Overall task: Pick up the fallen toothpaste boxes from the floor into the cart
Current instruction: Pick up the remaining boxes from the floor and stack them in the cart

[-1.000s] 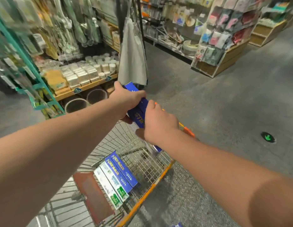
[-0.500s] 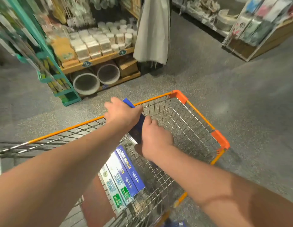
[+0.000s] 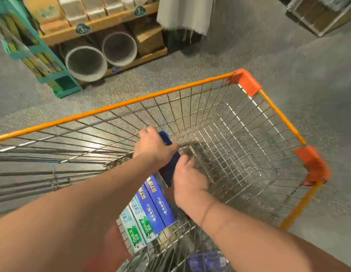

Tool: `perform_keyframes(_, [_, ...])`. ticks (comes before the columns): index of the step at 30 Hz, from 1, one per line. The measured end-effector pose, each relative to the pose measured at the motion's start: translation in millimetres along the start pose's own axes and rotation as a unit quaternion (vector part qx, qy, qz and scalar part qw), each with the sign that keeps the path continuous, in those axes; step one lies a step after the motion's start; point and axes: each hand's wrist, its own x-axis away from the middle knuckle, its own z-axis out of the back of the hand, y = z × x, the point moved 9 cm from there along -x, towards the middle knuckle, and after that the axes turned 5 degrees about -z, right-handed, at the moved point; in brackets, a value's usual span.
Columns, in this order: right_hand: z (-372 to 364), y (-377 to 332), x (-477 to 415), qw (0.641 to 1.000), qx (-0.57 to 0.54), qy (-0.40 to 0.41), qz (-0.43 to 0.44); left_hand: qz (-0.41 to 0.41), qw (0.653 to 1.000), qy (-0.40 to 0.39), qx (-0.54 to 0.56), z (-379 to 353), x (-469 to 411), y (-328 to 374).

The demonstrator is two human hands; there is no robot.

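Inside the cart, curled fingers grip one blue toothpaste box: left hand at top, right hand lower.

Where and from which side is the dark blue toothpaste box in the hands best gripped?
Across its long narrow sides, from above. The dark blue toothpaste box is slim and long, tilted inside the cart, so one hand near each end, as the left hand and right hand grip it, probably steadies it best.
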Motion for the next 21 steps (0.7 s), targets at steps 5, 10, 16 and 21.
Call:
perform_keyframes(5, [-27,-10,-20,0.998,0.003,0.064,-0.004,-0.035,0.998,-0.025,-0.037,-25,-16,-15])
perform_keyframes(10, [-38,-5,-26,1.000,-0.011,0.027,0.012,-0.066,0.996,-0.009,-0.056,-35,-20,-10])
perform_keyframes(16, [-52,10,-20,0.996,-0.059,-0.060,0.030,-0.055,0.996,-0.026,-0.070,-45,-16,-10])
perform_keyframes(21, [-66,17,-24,0.997,-0.056,-0.053,-0.005,-0.087,0.992,-0.045,-0.078,-58,-11,-2])
